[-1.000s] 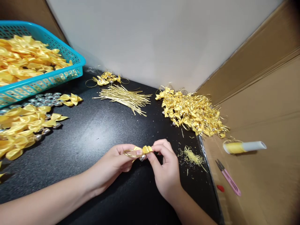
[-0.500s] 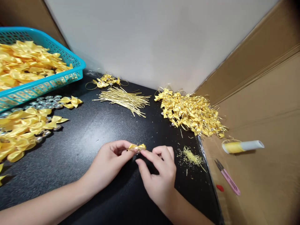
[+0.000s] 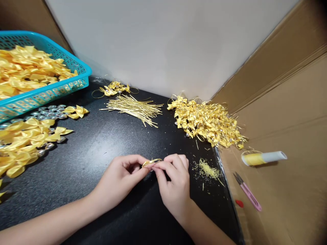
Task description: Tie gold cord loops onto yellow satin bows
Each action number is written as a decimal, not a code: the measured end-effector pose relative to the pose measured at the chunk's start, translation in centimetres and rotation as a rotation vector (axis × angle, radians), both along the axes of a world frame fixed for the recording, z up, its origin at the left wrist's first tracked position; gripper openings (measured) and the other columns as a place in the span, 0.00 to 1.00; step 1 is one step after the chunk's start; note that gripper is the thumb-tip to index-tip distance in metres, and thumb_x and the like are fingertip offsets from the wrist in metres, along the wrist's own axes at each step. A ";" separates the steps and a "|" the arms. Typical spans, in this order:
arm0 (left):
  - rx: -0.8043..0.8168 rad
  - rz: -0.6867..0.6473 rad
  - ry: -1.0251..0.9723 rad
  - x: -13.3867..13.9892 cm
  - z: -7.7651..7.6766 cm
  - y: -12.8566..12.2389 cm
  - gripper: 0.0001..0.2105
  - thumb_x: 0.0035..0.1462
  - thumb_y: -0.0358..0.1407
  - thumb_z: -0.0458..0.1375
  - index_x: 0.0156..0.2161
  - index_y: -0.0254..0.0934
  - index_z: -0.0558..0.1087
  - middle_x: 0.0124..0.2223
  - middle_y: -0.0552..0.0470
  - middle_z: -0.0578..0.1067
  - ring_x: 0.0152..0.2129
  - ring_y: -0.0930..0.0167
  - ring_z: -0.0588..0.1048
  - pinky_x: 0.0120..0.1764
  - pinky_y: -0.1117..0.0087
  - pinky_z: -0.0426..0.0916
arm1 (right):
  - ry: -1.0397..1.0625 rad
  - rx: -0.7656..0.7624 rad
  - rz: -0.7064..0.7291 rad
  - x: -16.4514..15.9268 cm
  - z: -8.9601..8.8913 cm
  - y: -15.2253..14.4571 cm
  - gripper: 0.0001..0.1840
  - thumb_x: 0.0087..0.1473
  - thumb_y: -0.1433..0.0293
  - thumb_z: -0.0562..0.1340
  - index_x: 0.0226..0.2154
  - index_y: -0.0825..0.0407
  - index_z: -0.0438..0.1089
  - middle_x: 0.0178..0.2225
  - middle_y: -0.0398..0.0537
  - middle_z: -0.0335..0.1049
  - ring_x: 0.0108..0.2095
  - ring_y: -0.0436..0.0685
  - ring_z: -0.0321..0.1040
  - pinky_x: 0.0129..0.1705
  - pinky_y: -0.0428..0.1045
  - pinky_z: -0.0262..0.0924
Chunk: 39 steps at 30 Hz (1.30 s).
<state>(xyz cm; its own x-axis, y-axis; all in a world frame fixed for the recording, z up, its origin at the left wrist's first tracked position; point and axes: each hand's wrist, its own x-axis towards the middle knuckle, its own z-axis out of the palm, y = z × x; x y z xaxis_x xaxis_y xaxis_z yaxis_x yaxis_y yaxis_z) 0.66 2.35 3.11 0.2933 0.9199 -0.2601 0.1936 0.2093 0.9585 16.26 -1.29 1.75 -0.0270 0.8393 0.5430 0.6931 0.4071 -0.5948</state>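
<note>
Between my hands, above the black tabletop, is a small yellow ribbon bow (image 3: 147,164) with a loop of gold cord (image 3: 157,159) showing at its top. My left hand (image 3: 125,173) pinches the bow from the left, thumb and forefinger closed on it. From the right, my right hand (image 3: 173,180) has its thumb and forefinger pressed together at the bow's other side, fingertips nearly touching the left ones. Fingers cover much of the bow. Beyond them lies a bundle of cut gold cords (image 3: 135,109).
A blue basket (image 3: 86,72) of yellow bows stands at the left. Loose bows (image 3: 28,136) and silver beads (image 3: 52,110) lie before it. Finished-looking bows (image 3: 206,119) are heaped at right, near thread scraps (image 3: 208,169), pink snips (image 3: 247,192) and a ribbon-wound tube (image 3: 264,158).
The bow has been turned in my fingers, so its edge and gold loop now show instead of its face. My right thumb has closed up against the forefinger.
</note>
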 end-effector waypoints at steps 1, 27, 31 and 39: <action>-0.013 -0.010 -0.005 0.0 0.0 0.1 0.12 0.48 0.44 0.63 0.26 0.36 0.80 0.25 0.49 0.79 0.23 0.68 0.73 0.28 0.71 0.65 | 0.023 -0.007 0.015 0.1 0.1 0.0 0.09 0.59 0.77 0.61 0.32 0.49 0.73 0.29 0.45 0.68 0.33 0.54 0.62 0.36 0.51 0.55; -0.098 0.104 -0.023 -0.4 -0.2 1.7 0.16 0.43 0.48 0.67 0.25 0.35 0.78 0.19 0.56 0.69 0.16 0.76 0.58 0.19 0.75 0.49 | 0.952 -0.430 0.300 1.9 1.1 -0.8 0.13 0.64 0.57 0.56 0.32 0.47 0.59 0.23 0.37 0.52 0.24 0.50 0.53 0.29 0.47 0.52; -0.108 0.100 -0.034 -0.4 -0.5 1.8 0.15 0.43 0.47 0.67 0.25 0.35 0.78 0.18 0.56 0.69 0.16 0.76 0.59 0.20 0.75 0.50 | 0.969 -0.398 0.297 1.8 1.0 -1.0 0.13 0.64 0.58 0.56 0.31 0.47 0.59 0.23 0.37 0.51 0.24 0.50 0.52 0.28 0.47 0.52; -0.118 0.069 -0.058 -0.3 -0.6 1.9 0.13 0.44 0.46 0.67 0.25 0.36 0.78 0.23 0.52 0.75 0.21 0.72 0.66 0.24 0.74 0.59 | 1.013 -0.353 0.277 1.6 1.5 -0.6 0.14 0.64 0.58 0.56 0.30 0.47 0.60 0.21 0.36 0.52 0.22 0.50 0.52 0.27 0.47 0.52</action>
